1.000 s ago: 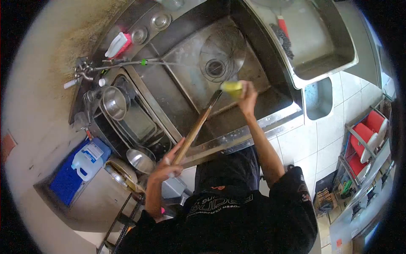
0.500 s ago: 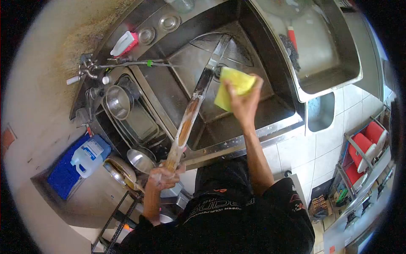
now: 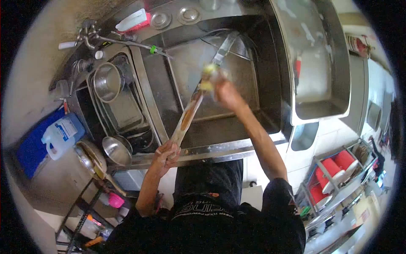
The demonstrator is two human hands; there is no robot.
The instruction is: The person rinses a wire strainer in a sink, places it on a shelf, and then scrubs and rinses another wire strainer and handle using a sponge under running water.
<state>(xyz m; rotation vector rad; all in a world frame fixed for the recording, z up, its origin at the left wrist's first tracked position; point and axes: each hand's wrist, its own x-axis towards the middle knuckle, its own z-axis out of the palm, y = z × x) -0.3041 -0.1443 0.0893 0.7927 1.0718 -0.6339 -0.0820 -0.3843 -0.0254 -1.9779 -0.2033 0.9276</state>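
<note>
My left hand (image 3: 168,153) is closed around the lower end of a long-handled wire skimmer (image 3: 188,117). Its worn wooden handle slants up across the sink (image 3: 220,134), streaked with suds. The metal shank and wire head rest toward the back of the basin. My right hand (image 3: 228,94), blurred by motion, is closed on a yellow sponge (image 3: 207,76) pressed against the upper handle, near where wood meets metal. Part of the sponge is hidden behind the fingers.
A tap (image 3: 127,43) with a green band reaches over the basin. Left stand a steel pot (image 3: 107,82), a bowl (image 3: 116,150) and a blue-liquid jug (image 3: 63,134). A pink-bristled brush (image 3: 133,21) lies behind. A second basin (image 3: 317,111) adjoins at right.
The sponge has moved from beside the skimmer onto its handle, leftward with my right hand. My left hand still grips the handle's lower end. The whole view has shifted.
</note>
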